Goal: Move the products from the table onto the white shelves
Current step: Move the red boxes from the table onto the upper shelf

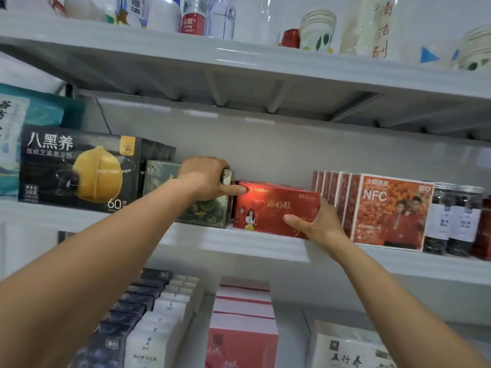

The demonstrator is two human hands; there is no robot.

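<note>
The right hand (317, 224), right of centre in the frame, grips the lower right corner of the red box (273, 208). Its thumb lies across the box's front and the other fingers are wrapped behind the right end, out of sight. The left hand (204, 179), at centre, is curled over the upper right corner of the green box (210, 212), fingers hooked on the top edge. Its thumb is stretched out to the right, with the tip touching the red box's upper left corner. So the red box sits between the two hands, held at opposite corners.

The red box stands on its long edge on the middle shelf (239, 244), front face to the camera, its left end just beside the green box. To its right, close by, stands a row of orange boxes (390, 208), and past them dark jars (451, 219) near the right edge. Left of the green box and touching it is a big black box (79, 168), with a teal bag (39, 112) behind it at the far left.

Across the top of the frame the upper shelf (239, 57) carries bottles (191, 19) and paper cups (317, 30). Along the bottom of the frame, a lower level holds rows of dark pouches (127, 309), white pouches (164, 314), a pink and white stack of boxes (241, 314) and a white box (345, 349) at lower right.
</note>
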